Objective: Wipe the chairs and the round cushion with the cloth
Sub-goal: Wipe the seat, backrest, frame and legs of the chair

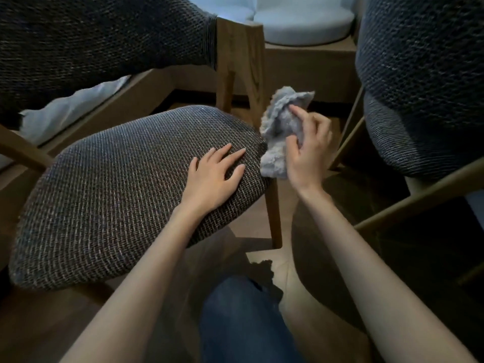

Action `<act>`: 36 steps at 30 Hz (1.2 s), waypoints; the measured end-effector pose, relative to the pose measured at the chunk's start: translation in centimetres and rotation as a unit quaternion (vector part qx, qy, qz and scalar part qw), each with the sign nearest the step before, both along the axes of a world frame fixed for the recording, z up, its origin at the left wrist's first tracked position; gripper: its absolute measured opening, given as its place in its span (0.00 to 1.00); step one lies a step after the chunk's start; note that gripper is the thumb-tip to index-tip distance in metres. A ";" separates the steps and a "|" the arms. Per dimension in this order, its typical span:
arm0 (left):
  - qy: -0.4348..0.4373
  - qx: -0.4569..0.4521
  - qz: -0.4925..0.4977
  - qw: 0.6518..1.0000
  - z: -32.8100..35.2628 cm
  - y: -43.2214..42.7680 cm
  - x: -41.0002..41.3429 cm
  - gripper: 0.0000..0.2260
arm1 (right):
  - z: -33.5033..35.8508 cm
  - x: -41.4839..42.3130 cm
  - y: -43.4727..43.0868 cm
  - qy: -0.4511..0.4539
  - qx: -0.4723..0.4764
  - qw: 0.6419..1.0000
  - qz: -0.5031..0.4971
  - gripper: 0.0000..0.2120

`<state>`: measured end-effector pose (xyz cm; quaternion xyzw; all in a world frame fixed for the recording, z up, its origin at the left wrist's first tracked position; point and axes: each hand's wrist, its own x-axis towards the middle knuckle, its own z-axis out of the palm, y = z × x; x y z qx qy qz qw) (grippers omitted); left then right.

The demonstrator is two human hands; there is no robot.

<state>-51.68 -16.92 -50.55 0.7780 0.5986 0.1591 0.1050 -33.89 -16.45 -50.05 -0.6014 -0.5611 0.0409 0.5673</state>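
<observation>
On the woven chair seat my left hand lies flat, fingers straight; just beside the seat's edge my right hand grips the crumpled grey cloth.

The room is dim. A brown floor spreads at 6 o'clock, with a paler lit patch. A low wooden bench runs from 9 to 12 o'clock, with white fabric on it at 9.

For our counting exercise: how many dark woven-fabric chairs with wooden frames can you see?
2. The left chair bears the person's flat left hand; the right chair is cropped at the frame edge. Others may be hidden.
</observation>
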 end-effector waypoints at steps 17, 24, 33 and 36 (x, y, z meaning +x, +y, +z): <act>0.014 0.059 0.007 0.998 -0.9 0.2 0.3 0.20 | -11.5 2.7 7.5 -0.140 -0.001 0.989 0.057 0.16; -0.002 0.063 0.010 0.998 -0.8 0.1 0.4 0.19 | -15.1 1.7 5.0 -0.182 -0.023 0.981 0.055 0.21; -0.015 0.075 0.006 0.997 -0.8 -0.1 0.4 0.19 | -15.9 -0.8 6.8 -0.021 -0.074 0.990 0.117 0.30; -0.018 0.076 0.006 0.997 -0.8 -0.1 0.4 0.20 | -18.6 -0.4 7.0 -0.028 -0.064 0.991 0.118 0.35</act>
